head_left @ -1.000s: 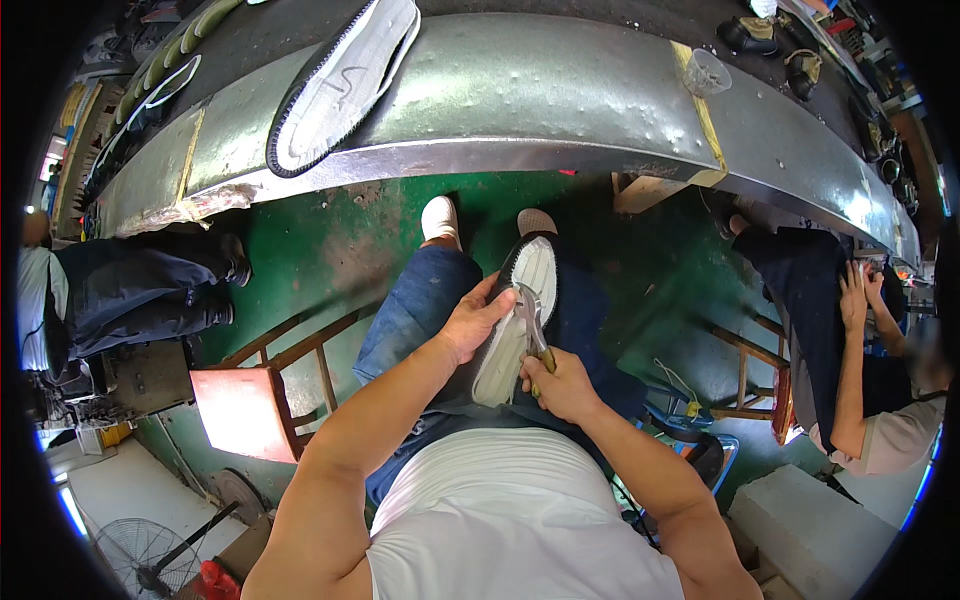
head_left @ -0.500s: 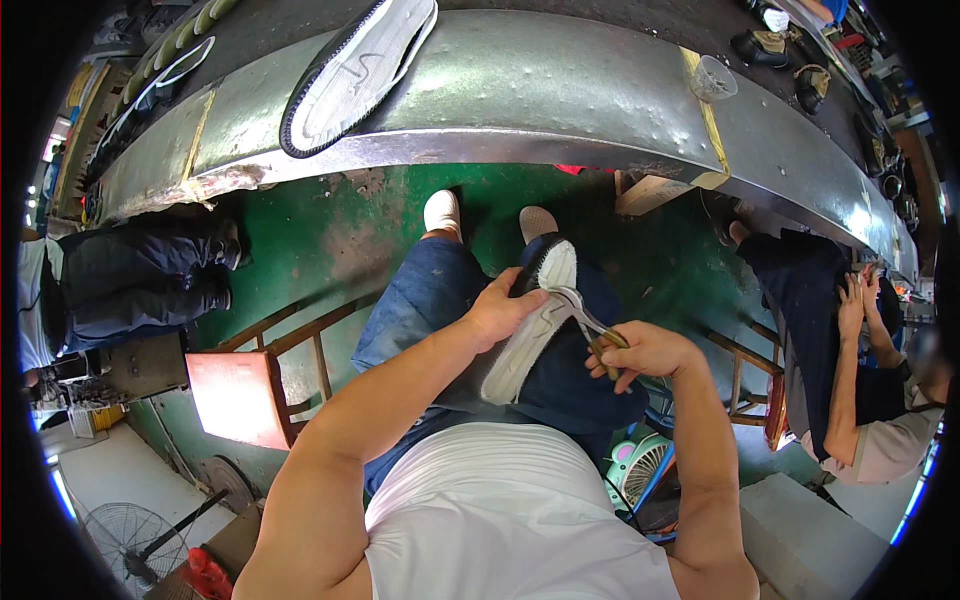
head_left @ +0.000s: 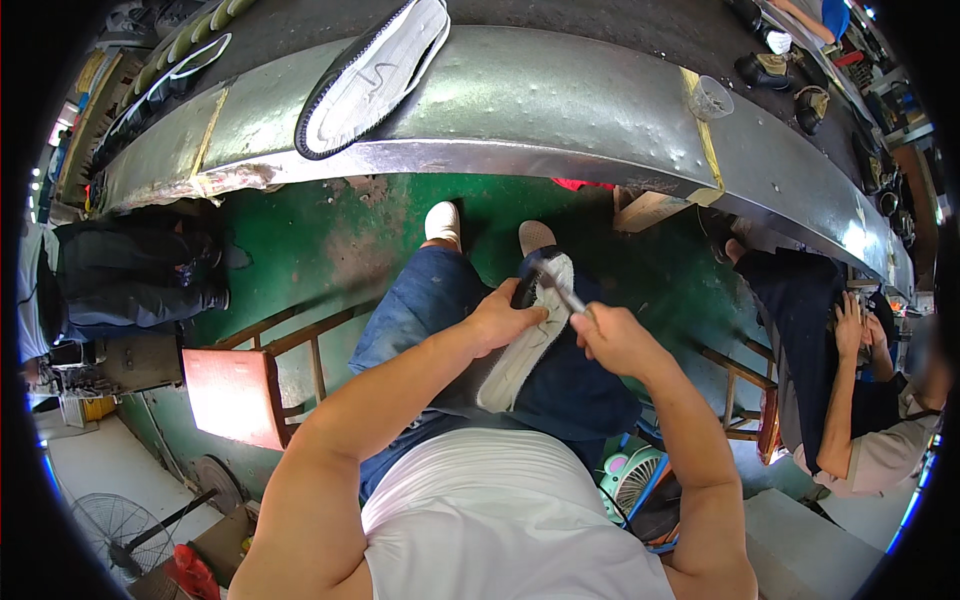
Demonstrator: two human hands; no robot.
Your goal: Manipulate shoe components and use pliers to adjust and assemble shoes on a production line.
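Note:
A shoe upper on a last (head_left: 520,358), sole side up with a whitish bottom and dark edge, lies tilted across my lap. My left hand (head_left: 496,322) is closed round its left side near the upper end, thumb pressing on the white bottom. My right hand (head_left: 614,338) is wrapped round the handles of metal pincers (head_left: 563,289). Their head reaches over the shoe's upper end, close to the dark edge; whether it touches, I cannot tell. The handles are mostly hidden in my fist.
A metal-faced bench (head_left: 560,90) runs ahead, carrying another upturned shoe (head_left: 365,85) and a clear plastic cup (head_left: 711,98). A red-topped stool (head_left: 235,395) stands left. A small green fan (head_left: 632,478) is by my right side. One person (head_left: 850,390) sits at right, another stands left.
My right hand has swung up and left, bringing the pincers from the shoe's middle to its upper end. The handles, spread before, are now inside my fist. My left hand keeps its hold.

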